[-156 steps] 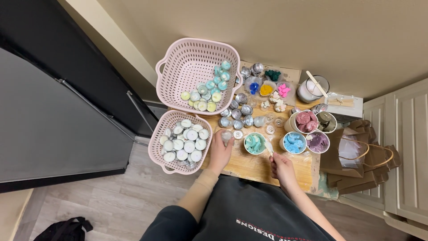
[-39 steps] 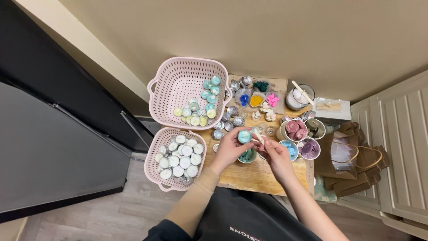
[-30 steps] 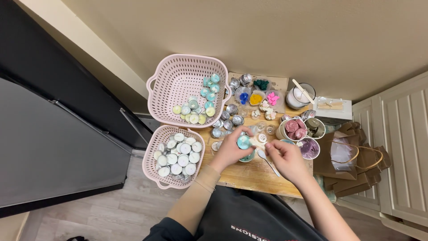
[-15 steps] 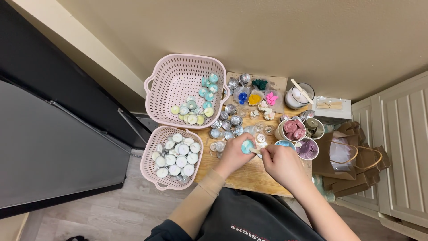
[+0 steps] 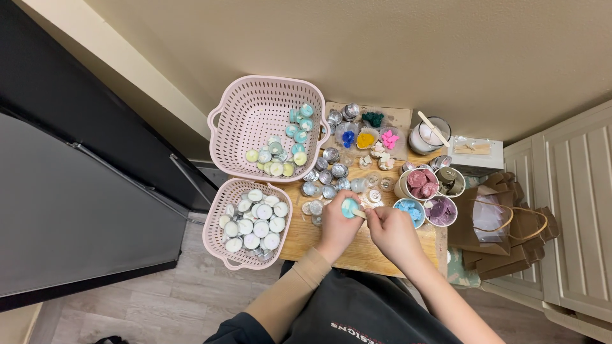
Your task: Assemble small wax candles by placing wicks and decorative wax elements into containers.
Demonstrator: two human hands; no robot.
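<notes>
The left hand (image 5: 338,228) pinches a small teal tealight cup (image 5: 349,207) over the wooden table (image 5: 357,253) near its front edge. The right hand (image 5: 392,232) grips a wooden stick (image 5: 361,215) touching that cup. Two pink baskets (image 5: 255,124) hold more tealights at the table's left edge.

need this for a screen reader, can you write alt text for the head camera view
Seen from above, a person's left hand holds a small teal tealight candle over a wooden table while the right hand presses a pale wooden stick to it. Two pink plastic baskets of tealights sit to the left, small bowls of coloured wax to the right.
</notes>
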